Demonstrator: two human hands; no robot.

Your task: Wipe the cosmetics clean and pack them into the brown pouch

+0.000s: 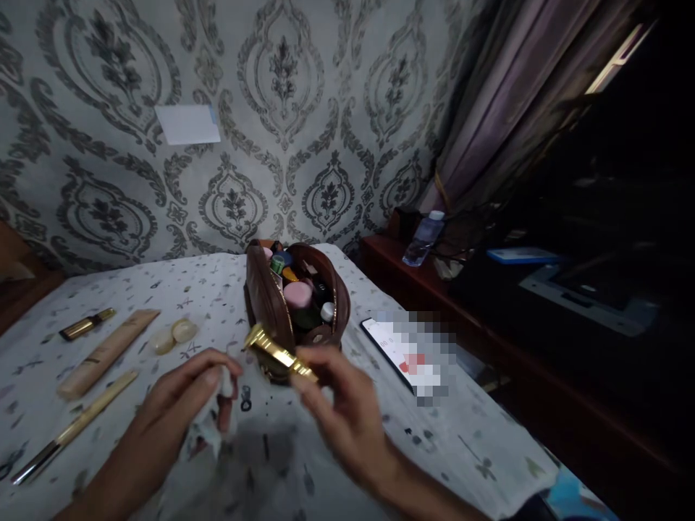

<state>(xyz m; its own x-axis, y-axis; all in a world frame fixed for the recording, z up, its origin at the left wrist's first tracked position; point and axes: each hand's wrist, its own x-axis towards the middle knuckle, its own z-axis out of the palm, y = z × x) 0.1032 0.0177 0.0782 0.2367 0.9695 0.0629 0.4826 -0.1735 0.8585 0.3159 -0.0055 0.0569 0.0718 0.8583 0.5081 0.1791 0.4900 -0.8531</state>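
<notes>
My right hand (344,409) is closed on the lower end of a shiny gold tube (279,352), which it holds tilted in front of the bag. A crumpled white tissue (209,427) is gripped in my left hand (182,405), to the left of the tube. Just behind the tube stands a brown bag (268,297), unzipped, with a pink-lidded jar (297,294), a green-capped item (277,264), a white cap (327,312) and other small containers inside.
On the patterned cloth (211,289) at left lie a gold-and-dark tube (87,324), a beige tube (108,353), a brush (76,427) and two small round pieces (174,336). A phone (402,354) lies right; a bottle (424,239) leans on the shelf behind.
</notes>
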